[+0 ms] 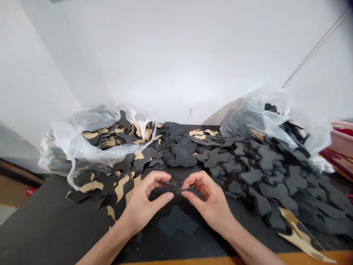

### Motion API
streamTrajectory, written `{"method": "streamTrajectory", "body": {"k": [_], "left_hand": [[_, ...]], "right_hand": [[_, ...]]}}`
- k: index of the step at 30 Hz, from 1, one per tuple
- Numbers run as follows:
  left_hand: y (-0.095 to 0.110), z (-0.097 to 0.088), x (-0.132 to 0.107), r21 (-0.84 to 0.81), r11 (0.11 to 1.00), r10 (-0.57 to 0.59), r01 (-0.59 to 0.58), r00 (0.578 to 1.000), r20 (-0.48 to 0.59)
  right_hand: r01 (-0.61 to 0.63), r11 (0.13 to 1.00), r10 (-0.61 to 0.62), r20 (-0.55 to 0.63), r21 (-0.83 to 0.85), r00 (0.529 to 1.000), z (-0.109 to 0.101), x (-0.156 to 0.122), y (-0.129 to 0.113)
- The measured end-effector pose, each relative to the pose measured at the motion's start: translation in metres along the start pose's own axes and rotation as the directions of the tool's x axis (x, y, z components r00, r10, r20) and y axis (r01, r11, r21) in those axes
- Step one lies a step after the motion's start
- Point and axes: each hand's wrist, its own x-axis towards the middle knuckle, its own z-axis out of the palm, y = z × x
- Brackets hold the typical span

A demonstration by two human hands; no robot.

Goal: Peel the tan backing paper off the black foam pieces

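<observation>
Left hand (146, 202) and right hand (206, 200) close together, fingertips pinching a thin black foam piece (171, 187) over the bench (46, 224). Matte flat foam cutout (176, 221), lobed shape, lies just below the hands. Right: overlapping pile of black cutouts (267, 176), soft matte faces. Left: black cutouts with tan paper faces (110, 187), loosely heaped. Clear plastic bag (82, 143) at back left holds more tan-and-black pieces; crinkled bag (261, 114) at back right spills black ones. Glossy tan strips (300, 235) lie at front right.
</observation>
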Motion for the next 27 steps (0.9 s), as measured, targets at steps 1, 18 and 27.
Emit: {"method": "streamTrajectory", "body": {"k": [1, 18, 27], "left_hand": [[0.0, 0.003, 0.0, 0.002, 0.999, -0.043, 0.043, 0.999, -0.015], [-0.002, 0.013, -0.014, 0.114, 0.993, -0.029, 0.041, 0.993, -0.11], [-0.005, 0.016, -0.045, 0.385, 0.922, -0.058, 0.027, 0.996, 0.07]], "right_hand": [[-0.042, 0.998, 0.041, 0.008, 0.039, 0.999, 0.0, 0.0, -0.001], [-0.329, 0.93, 0.332, 0.008, 0.167, 0.943, 0.003, 0.002, 0.006], [-0.243, 0.957, 0.264, 0.131, -0.16, 0.955, 0.001, -0.024, 0.002]]}}
